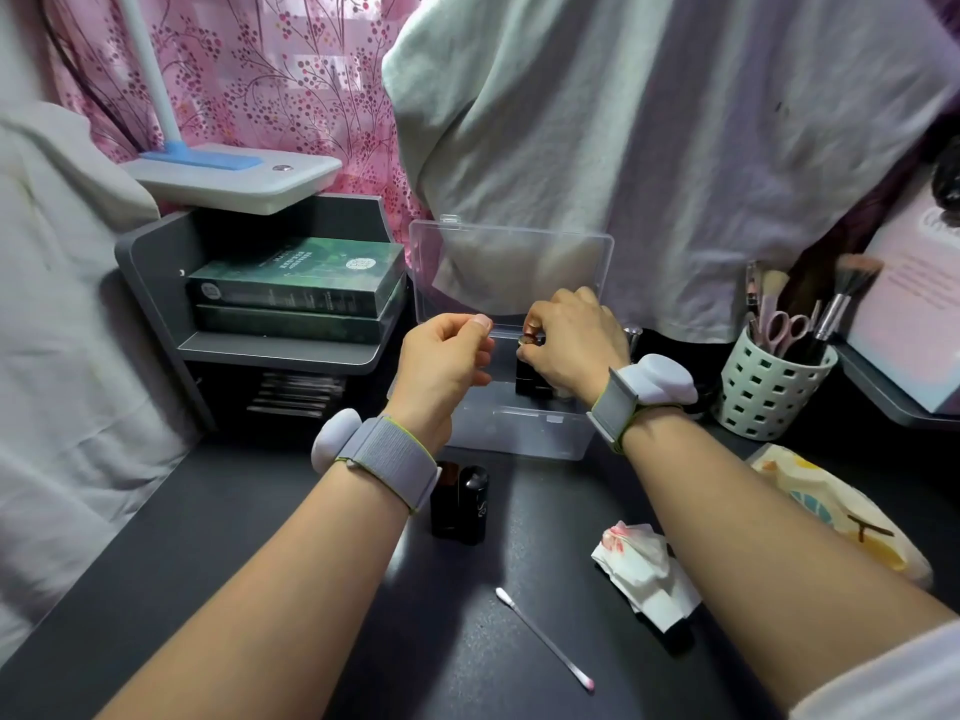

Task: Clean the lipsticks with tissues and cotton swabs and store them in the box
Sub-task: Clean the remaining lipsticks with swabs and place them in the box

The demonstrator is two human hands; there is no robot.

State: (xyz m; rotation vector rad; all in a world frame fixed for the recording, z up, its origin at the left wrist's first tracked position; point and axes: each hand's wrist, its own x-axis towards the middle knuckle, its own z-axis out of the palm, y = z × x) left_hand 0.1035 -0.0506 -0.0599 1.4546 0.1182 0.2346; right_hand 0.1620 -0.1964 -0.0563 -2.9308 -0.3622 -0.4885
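Observation:
A clear plastic box (524, 433) stands on the dark desk with its lid (511, 267) propped open. My right hand (571, 345) reaches into the box and grips the top of a black lipstick (530, 379) standing inside. My left hand (441, 366) hovers over the box's left side with fingers curled, holding nothing I can make out. Two black lipsticks (460, 504) stand on the desk just in front of the box, below my left wrist. A stained crumpled tissue (641, 569) and a cotton swab (543, 639) with a pink tip lie nearer to me.
A grey shelf (156, 283) with green books (296, 283) and a lamp base (234, 179) stands at left. A white holder (769, 387) with brushes and scissors sits at right. A patterned pouch (841, 517) lies by my right forearm. Cloth hangs behind the box.

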